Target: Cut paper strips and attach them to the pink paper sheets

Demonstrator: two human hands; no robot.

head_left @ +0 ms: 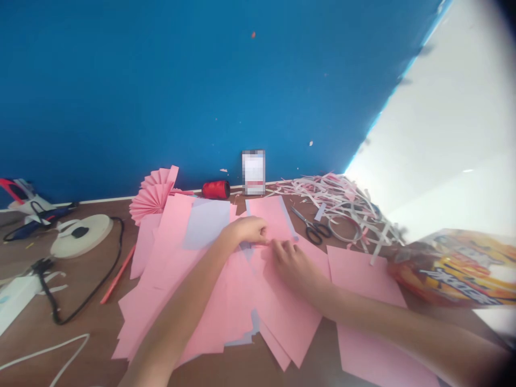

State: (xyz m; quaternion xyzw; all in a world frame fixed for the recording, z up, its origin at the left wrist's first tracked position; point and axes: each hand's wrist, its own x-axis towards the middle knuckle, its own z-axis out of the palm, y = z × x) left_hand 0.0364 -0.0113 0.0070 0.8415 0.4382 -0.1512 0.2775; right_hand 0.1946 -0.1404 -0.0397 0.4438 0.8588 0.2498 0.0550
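Note:
My left hand (249, 230) is closed, its fingers curled in a pinch at the edge of a pink paper sheet (278, 293). Close beside it, my right hand (291, 262) bends its fingers down onto the same sheet, thumb side toward the left hand. The exact fold or edge between the fingertips is too small to make out. Beyond the hands lies a pink sheet with a lilac border (268, 209). Many overlapping pink sheets (213, 317) spread under my left forearm, with a lilac sheet (207, 223) on top at the back.
Black-handled scissors (316, 231) and a heap of paper strips (330, 191) lie right of the hands. A phone (253, 172) leans on the blue wall beside a red thread spool (215, 189). A pleated pink fan (153, 194), white tape roll (83, 236) and snack packet (459, 269) flank the papers.

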